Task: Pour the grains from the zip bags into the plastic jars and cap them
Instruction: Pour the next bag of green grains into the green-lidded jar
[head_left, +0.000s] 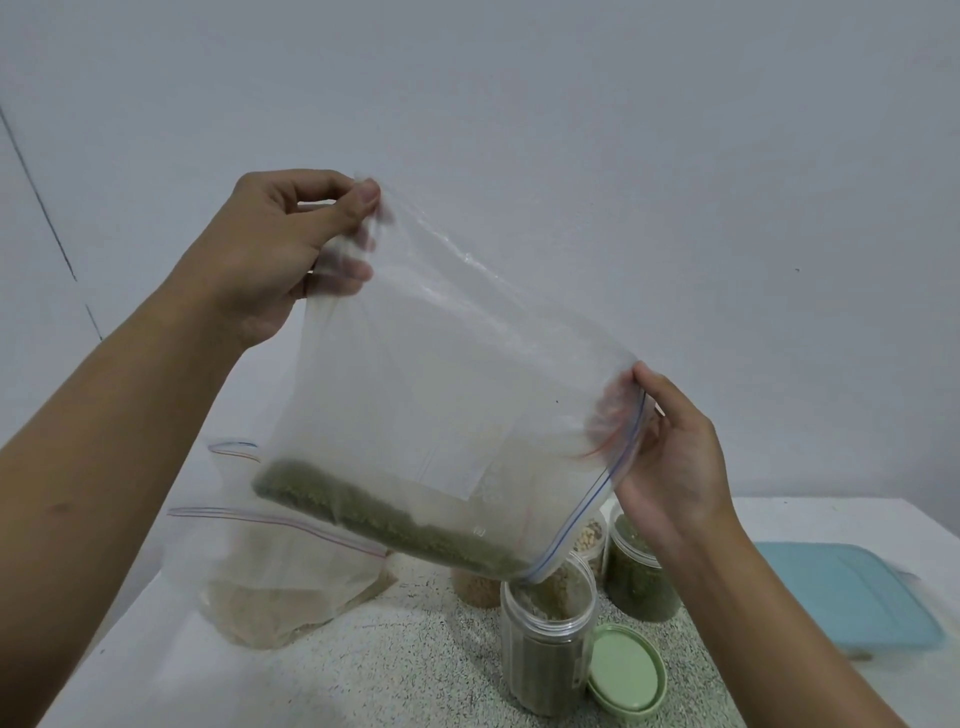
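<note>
The clear zip bag hangs tilted in the air between both hands, its blue-and-red zip edge turned down to the right. The green grains lie heaped along its lowest fold, and the open zip corner sits right at the mouth of the open plastic jar, which stands on the speckled counter and already has green grains in it.

The left hand is up high, thumb and forefinger pinching the bag's sealed bottom corner, the other fingers curled behind the plastic. The right hand is lower and grips the zip edge, thumb outside and fingertips showing pink through the film.

A pale green lid leans against the jar's right side. Just behind stand a jar of green grains, a jar of pale beans and, half hidden by the bag, a jar of tan grains. To the left a second zip bag with pale grains slumps on the counter. A light blue lid lies well off to the right.
</note>
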